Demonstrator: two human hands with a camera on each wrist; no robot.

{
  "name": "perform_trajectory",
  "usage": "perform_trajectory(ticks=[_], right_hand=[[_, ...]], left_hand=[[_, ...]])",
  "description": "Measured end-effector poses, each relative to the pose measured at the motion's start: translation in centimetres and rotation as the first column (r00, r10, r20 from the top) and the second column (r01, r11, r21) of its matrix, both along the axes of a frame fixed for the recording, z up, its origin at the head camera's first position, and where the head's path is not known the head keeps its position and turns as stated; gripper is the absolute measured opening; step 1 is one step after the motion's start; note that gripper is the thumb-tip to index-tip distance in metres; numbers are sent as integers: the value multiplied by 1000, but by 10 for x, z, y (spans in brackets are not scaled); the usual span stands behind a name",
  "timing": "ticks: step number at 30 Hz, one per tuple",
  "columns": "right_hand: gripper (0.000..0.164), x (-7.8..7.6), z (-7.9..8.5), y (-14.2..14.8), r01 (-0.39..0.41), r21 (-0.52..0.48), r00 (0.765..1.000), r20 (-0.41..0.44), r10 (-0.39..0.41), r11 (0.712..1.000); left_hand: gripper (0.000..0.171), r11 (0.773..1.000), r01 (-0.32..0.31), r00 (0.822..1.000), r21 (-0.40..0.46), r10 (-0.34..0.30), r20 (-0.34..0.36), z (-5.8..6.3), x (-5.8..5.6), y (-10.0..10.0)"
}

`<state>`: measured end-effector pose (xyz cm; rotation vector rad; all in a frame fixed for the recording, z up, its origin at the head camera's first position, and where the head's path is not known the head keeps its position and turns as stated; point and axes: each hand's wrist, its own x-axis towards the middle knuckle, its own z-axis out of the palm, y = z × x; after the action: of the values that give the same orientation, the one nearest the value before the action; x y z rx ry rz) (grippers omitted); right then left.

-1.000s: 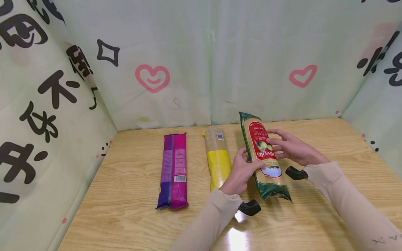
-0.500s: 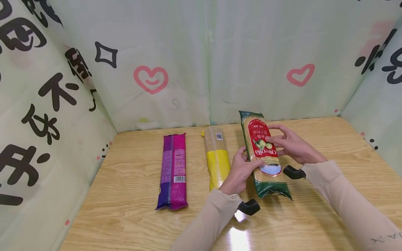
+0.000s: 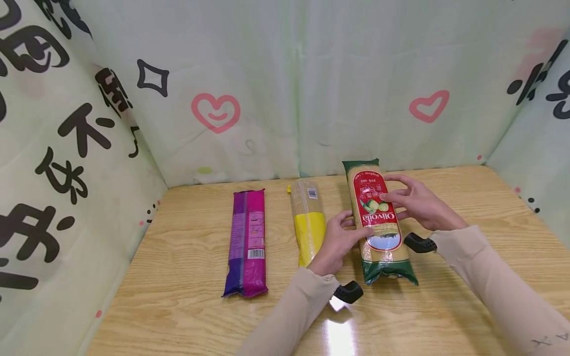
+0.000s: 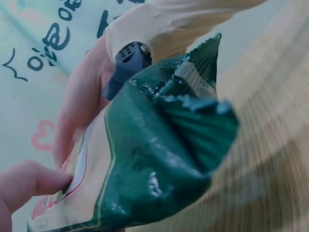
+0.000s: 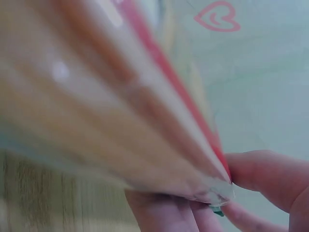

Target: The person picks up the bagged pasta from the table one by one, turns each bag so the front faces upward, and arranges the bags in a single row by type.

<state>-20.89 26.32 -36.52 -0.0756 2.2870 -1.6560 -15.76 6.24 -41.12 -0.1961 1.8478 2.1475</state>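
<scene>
A clear-and-green pack of spaghetti with a red label, its lettering upside down, is held tilted over the right part of the table. My left hand grips its left edge, thumb across the front. On the opposite edge my right hand pinches it, with the thumb on the label. In the right wrist view, the right thumb is on one face and the fingers pass beneath the pack. The left wrist view shows the crimped green end up close, and the left thumb pressing the front.
A yellow and transparent pack lies just left of my left hand, partly covered by it. Farther left a purple and pink pack lies lengthwise on the wooden table. Printed curtains enclose the back and sides.
The spaghetti pack has turned slightly, so its label faces up more squarely and its far end has shifted right. Both hands keep their hold, and the other packs lie where they were.
</scene>
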Motion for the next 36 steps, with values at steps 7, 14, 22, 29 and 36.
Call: perform_trajectory(ticks=[7,14,22,29,36], right_hand=[[75,1,2,-1,-11,17,1000,-13,11,1000],[74,0,4,-2,-22,39,1000,-22,23,999],[75,-3,4,-1,-32,64,999,-20,34,997],[75,-5,4,1,-27,77,1000,-9,28,997],[74,-7,5,3,-31,97,1000,-4,31,995]], left_hand=[[56,1000,2,1000,2,-2,4,-1,0,-2],[54,1000,19,1000,10,-18,-4,1,0,-4],[49,1000,27,1000,10,-27,-10,3,0,-6],[50,1000,15,1000,27,-15,-3,4,-1,-4],[48,999,12,1000,34,-12,0,2,-3,2]])
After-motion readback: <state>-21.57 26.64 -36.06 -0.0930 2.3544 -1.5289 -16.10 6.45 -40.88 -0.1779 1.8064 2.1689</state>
